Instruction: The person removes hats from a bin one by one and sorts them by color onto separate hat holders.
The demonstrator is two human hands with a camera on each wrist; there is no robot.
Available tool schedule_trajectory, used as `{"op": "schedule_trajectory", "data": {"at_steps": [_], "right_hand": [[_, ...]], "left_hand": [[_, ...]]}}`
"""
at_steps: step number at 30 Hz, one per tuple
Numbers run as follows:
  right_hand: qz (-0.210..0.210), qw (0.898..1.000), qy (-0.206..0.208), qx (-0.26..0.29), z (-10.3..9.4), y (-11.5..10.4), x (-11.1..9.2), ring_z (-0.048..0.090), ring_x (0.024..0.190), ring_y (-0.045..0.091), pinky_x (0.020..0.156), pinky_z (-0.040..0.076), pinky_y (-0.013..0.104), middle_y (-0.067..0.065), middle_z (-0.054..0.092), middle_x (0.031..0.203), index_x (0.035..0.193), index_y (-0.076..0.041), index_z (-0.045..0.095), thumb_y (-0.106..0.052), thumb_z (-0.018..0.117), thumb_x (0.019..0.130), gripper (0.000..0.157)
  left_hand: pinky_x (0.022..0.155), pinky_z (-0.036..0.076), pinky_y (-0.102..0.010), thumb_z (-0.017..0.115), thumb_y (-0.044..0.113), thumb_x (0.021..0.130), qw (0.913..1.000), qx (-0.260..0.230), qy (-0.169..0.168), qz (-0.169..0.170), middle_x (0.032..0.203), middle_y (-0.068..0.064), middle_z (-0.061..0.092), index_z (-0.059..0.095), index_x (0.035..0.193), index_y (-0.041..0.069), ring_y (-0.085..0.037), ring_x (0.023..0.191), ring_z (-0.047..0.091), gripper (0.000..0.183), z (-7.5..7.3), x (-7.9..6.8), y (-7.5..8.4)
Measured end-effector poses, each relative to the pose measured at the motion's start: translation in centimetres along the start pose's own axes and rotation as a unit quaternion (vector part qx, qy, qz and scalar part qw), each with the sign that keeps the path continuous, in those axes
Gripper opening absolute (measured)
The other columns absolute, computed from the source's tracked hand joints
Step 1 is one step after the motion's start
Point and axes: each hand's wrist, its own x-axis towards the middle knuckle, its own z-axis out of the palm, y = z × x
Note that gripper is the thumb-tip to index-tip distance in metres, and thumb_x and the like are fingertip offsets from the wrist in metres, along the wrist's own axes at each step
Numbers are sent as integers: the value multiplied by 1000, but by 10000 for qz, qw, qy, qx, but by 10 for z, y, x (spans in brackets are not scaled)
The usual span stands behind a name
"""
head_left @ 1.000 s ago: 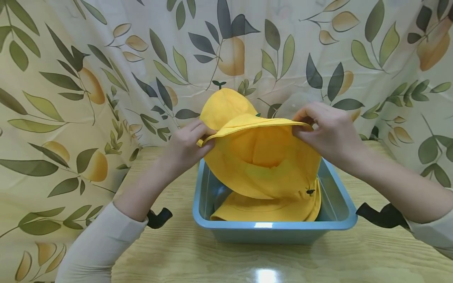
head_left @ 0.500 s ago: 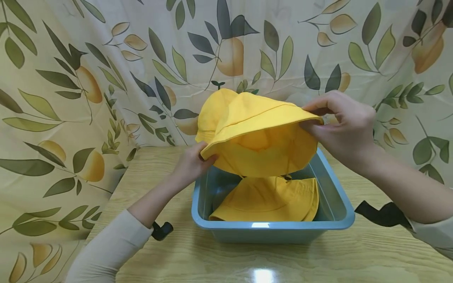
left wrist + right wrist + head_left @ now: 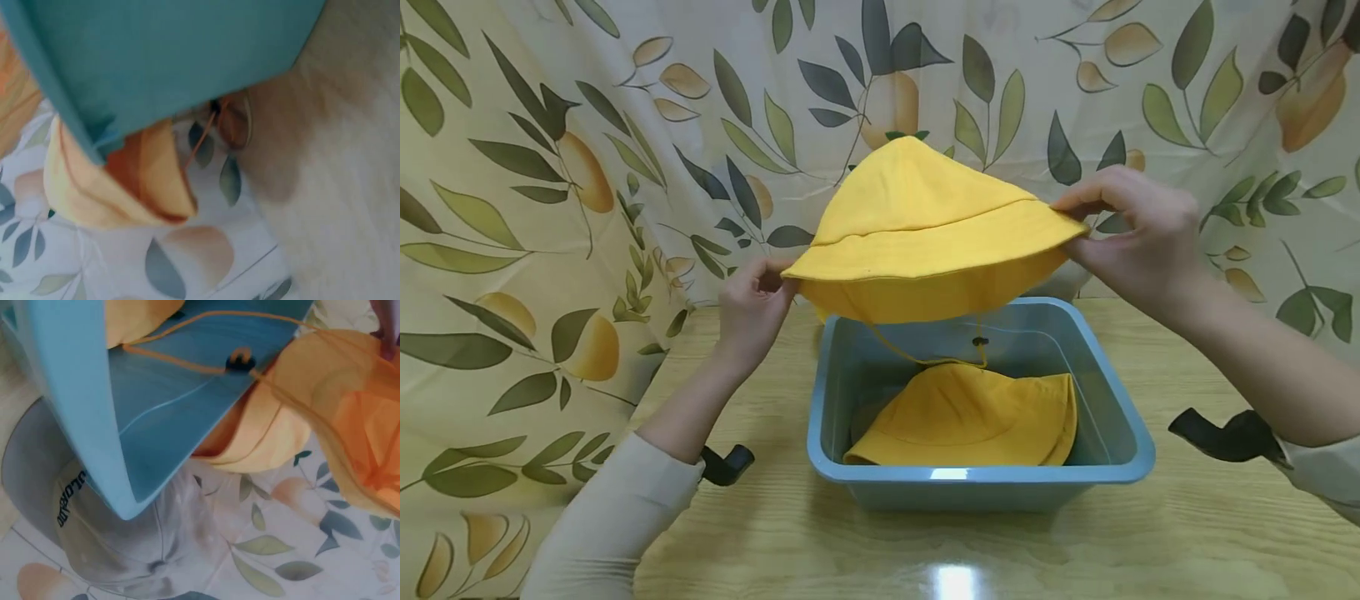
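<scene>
Both hands hold up a yellow bucket hat by its brim, above the far part of a blue plastic bin. My left hand pinches the brim's left end and my right hand the right end. The crown points up, with small green leaves on top. Below the brim hangs a thin chin cord with a dark toggle. Inside the bin lies a second yellow hat, flattened. Another yellow hat shows beyond the bin in the left wrist view; the held hat hides it in the head view.
The bin stands on a light wooden table. Behind it hangs a leaf-patterned curtain. A pale cap with dark lettering sits by the bin in the right wrist view. Black wrist-camera mounts jut from both wrists.
The hat has been raised and tipped: its opening faced me, and now its crown is up. My left hand moved left; my right moved up and right. More of the bin's inside shows.
</scene>
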Motion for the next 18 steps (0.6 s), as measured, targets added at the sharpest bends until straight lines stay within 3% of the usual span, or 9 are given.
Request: {"op": "schedule_trajectory", "data": {"at_steps": [3,7,11,13,14,18], "right_hand": [[56,10000,-61,18,-2,5,6,47,74,-16,70,39,6,12,65,71,80,10,69,18,70,64,18],[356,9982,-145,-450,-3,5,16,41,67,-22,64,36,3,16,65,72,83,11,69,11,71,71,11],[632,9966,-200,-479,0,2,29,48,65,-24,64,40,1,-18,64,79,86,11,68,7,69,77,10],[663,9969,-138,-394,4,2,35,49,65,-23,64,42,2,-23,61,81,87,11,68,5,68,79,10],[665,9971,-72,-370,6,2,38,50,64,-23,64,42,2,-22,61,81,88,11,68,4,67,80,10],[528,9971,26,-548,13,3,51,45,67,-27,64,40,1,14,69,81,91,12,66,-1,65,84,15]], "left_hand": [[57,42,-14,70,-5,79,9985,410,239,256,73,-17,67,67,85,-5,-24,55,57,7,-7,12,1],[59,40,-10,69,-4,81,9977,472,428,226,71,-18,66,68,84,-6,-26,55,58,4,-15,26,5],[60,44,-8,66,-1,84,9980,317,537,43,73,-18,69,69,88,-7,-18,59,63,7,-22,41,11],[59,45,-8,65,1,86,9977,239,636,-19,74,-17,69,69,90,-6,-6,60,62,9,-25,50,13],[59,46,-8,65,2,86,9973,235,701,-27,75,-17,70,69,90,-6,0,62,61,10,-26,55,15],[61,46,-7,64,1,85,9944,304,1010,82,77,-16,71,70,89,-6,16,65,55,10,-32,76,19]]}}
